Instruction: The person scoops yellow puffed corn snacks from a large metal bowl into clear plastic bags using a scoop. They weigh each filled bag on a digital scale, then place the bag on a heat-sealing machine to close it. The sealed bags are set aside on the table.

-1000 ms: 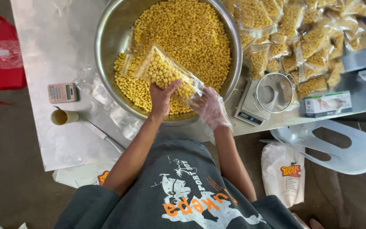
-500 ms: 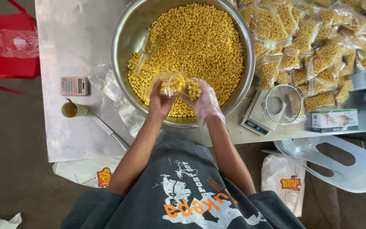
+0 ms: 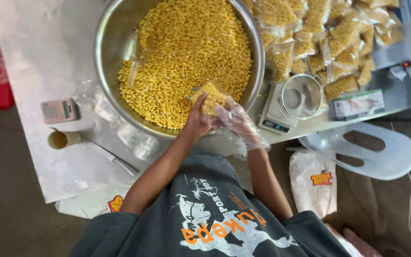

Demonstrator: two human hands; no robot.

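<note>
a small clear bag of yellow kernels [image 3: 211, 96] sits between two hands at the near rim of a big steel bowl [image 3: 106, 57], just above the heap of loose yellow kernels [image 3: 191, 52] that fills the bowl. the bare left hand [image 3: 197, 121] is closed on the bag from below and behind, thumb up along its side. the right hand [image 3: 236, 121], in a thin clear plastic glove, presses against the bag from the right, so both hands are clamped on it together. the step in hand looks like gathering the filled bag shut; the bag's mouth cannot be made out here. the next move seems to call for a firm, upright hold so nothing spills over the rim. just right of the bowl stands a small digital scale [image 3: 284, 107] with a round clear dish on it, close enough to reach without crossing anything. beyond it lies a pile of filled bags [image 3: 338, 43] and a flat printed box [image 3: 357, 103]. to the left, on the foil-covered table [image 3: 39, 52], are a pink calculator [image 3: 59, 110], a cardboard tube [image 3: 63, 139] and a knife [image 3: 115, 159], well apart from the hands. the table's near edge runs right under the forearms, leaving little room there; a white plastic chair [image 3: 381, 152] stands low on the right.
</note>
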